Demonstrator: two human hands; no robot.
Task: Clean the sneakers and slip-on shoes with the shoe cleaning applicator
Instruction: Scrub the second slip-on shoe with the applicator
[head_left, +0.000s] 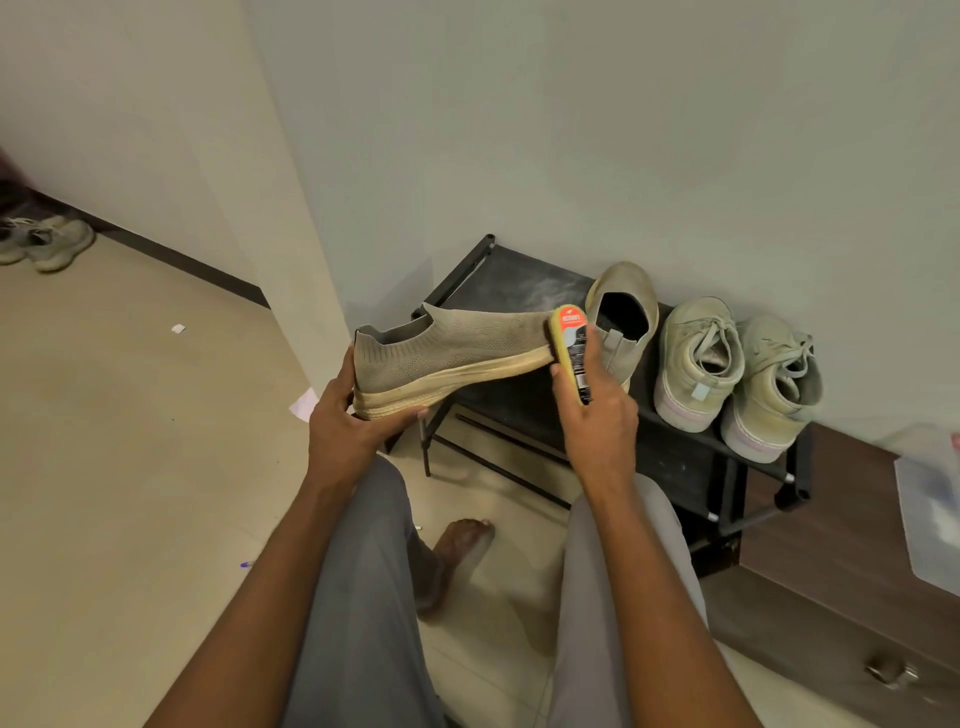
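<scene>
Illumination is dim, warm and diffuse; source not visible. Soft shadows lie beneath the shoe rack (519, 291). Wide-angle distortion bends the wall edges toward 9 and 12 o'clock. The plastic container (930, 499) at 3 o'clock is blurred.

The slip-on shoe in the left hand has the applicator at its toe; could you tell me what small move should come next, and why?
Probably a short stroke of the applicator from the toe back along the knit side. The right hand holds it against the toe of the slip-on shoe, and the left hand steadies the heel end.
</scene>
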